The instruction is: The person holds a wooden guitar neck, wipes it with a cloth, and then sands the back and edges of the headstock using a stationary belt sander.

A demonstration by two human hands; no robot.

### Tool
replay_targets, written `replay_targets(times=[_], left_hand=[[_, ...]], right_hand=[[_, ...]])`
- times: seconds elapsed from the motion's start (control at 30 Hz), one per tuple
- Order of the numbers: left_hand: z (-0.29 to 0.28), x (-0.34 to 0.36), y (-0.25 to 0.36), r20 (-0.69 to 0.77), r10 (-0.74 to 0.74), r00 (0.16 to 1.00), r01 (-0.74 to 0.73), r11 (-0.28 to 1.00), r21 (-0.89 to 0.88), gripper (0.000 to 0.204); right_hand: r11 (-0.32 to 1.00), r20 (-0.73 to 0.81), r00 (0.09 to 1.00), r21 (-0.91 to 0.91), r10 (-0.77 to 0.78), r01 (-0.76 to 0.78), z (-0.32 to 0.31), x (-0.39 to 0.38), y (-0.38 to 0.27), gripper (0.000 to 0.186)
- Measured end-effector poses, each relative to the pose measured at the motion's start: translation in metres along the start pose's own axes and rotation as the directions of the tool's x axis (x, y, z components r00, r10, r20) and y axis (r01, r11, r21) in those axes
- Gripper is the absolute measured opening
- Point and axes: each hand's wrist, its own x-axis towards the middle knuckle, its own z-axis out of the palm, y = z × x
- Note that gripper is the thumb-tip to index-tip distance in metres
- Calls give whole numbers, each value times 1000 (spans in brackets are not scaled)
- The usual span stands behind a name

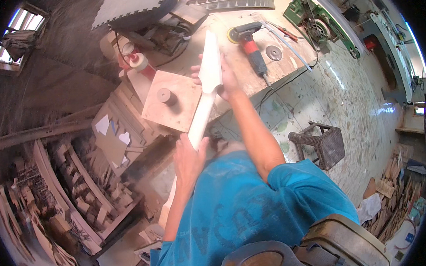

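Observation:
A long pale wooden neck, shaped like a guitar neck [212, 60], slants across the view in front of my body. Its wide, flat head points away from me, and the lower end passes under my left forearm. My right hand [226, 78] is wrapped round it from behind, just below the head, with fingertips showing past its left edge. Farther down the shaft, my left hand [189, 160] closes round it. Beside the neck, on the left, is a square wooden board [157, 107] with a brown sanding drum [166, 96] standing up from it. The neck overlaps the board's right edge.
On the workbench [263, 83] lie a red and black power sander [250, 48] and a round disc [274, 53]. Red-capped bottles [140, 64] stand behind the board. A dark stool [321, 145] is on the floor at right; wood offcuts [88, 204] fill a rack at left.

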Motion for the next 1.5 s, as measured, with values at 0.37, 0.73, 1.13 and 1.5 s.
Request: replay_targets(times=[0.37,0.73,1.13,1.5], left_hand=[[-9,6,-9,-73,166,983,-163,986,46,60],[-33,40,-65,364,394,844,-49,732,-679,54],[-73,51,-96,539,611,580,424,338,-840,100],[-88,62,-120,539,639,548,458,310,-833,106]], right_hand=[[995,74,995,-78,-60,66,16,-43,-19,65],[962,40,976,-166,-214,218,54,-89,-18,58],[891,-25,926,-283,-377,355,114,-126,-4,61],[825,31,903,-393,-429,406,172,-154,0,57]])
